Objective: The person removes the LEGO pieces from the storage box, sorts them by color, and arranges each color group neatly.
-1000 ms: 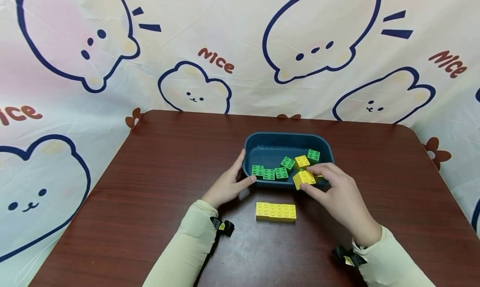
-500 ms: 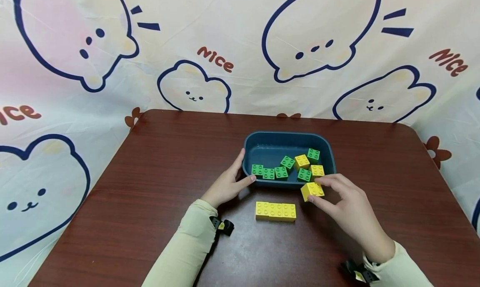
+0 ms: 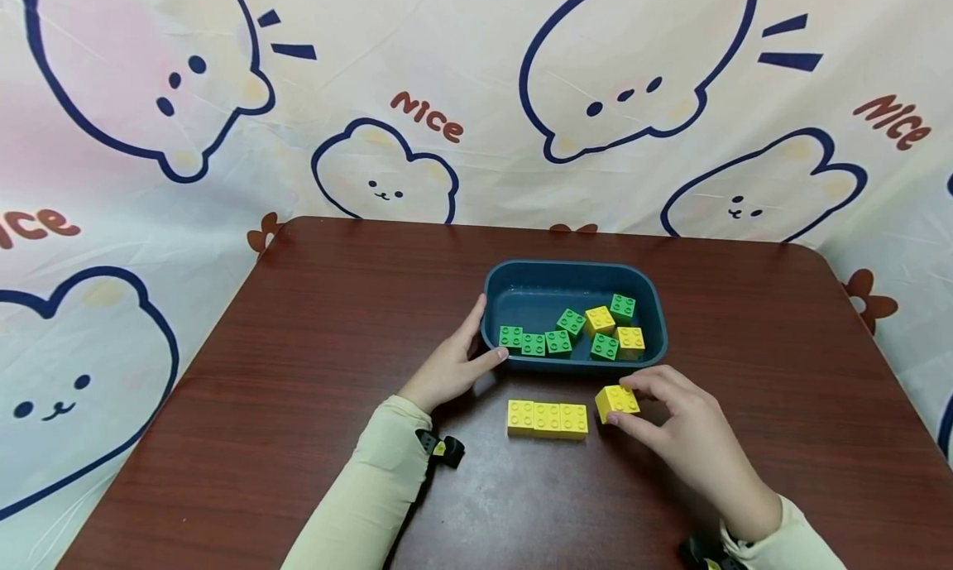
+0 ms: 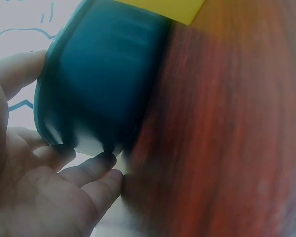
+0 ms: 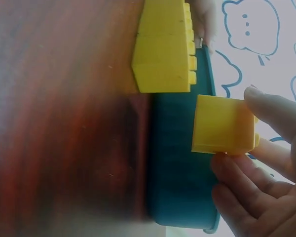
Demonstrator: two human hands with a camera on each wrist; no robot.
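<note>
My right hand (image 3: 696,433) pinches a yellow toy building brick (image 3: 616,399) between thumb and fingers, just right of a row of yellow bricks (image 3: 547,420). That row has three bricks side by side on the table. In the right wrist view, the held brick (image 5: 223,123) shows its studs toward the palm side, apart from the row (image 5: 163,54). My left hand (image 3: 450,367) holds the left front corner of a dark blue tray (image 3: 536,305), its thumb at the front rim. The left wrist view has the fingers against the tray's end wall (image 4: 89,89).
Inside the tray lie several green bricks (image 3: 571,323) and two yellow bricks (image 3: 629,341). The brown wooden table (image 3: 335,305) extends around the tray. A printed cloth (image 3: 476,173) hangs behind the table's far edge.
My right hand has brought the yellow brick out of the tray, over the front rim and toward me, to the right of the row. My left hand stays on the tray.
</note>
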